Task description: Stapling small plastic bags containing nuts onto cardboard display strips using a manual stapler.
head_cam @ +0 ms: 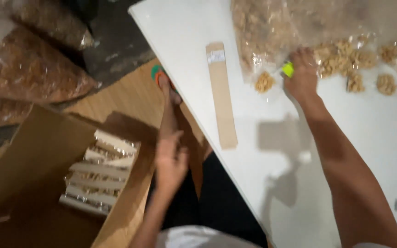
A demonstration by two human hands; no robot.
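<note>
1. Fingers of the right hand (pixel 302 69) are curled shut around a small yellow-green tool (pixel 288 69), which sticks out at the hand's nine o'clock side; the forearm runs back toward five o'clock.
2. Small clear packets of pale brown snack clusters (pixel 345 59) lie touching and just beside that hand, from one to three o'clock of it, with one packet (pixel 264 82) at its nine o'clock.
3. Large clear bag of the same clusters (pixel 263 27) sits at eleven o'clock of the right hand, its lower edge near the tool.
4. Flat strip of brown card (pixel 221 94) lies well to nine o'clock of the right hand, lengthwise on the white table (pixel 382 142).
5. Left hand (pixel 171 160) hangs blurred off the table's edge, fingers loosely bent; whether it holds anything cannot be told.
6. Open cardboard box (pixel 37 160) stands at nine o'clock of the left hand, with rows of card-topped packets (pixel 102 172) inside.
7. Wooden floor (pixel 120 98) shows beyond, with a foot in an orange-and-green sandal (pixel 161 78) at twelve o'clock of the left hand, and big filled bags (pixel 28 69) at ten o'clock.
</note>
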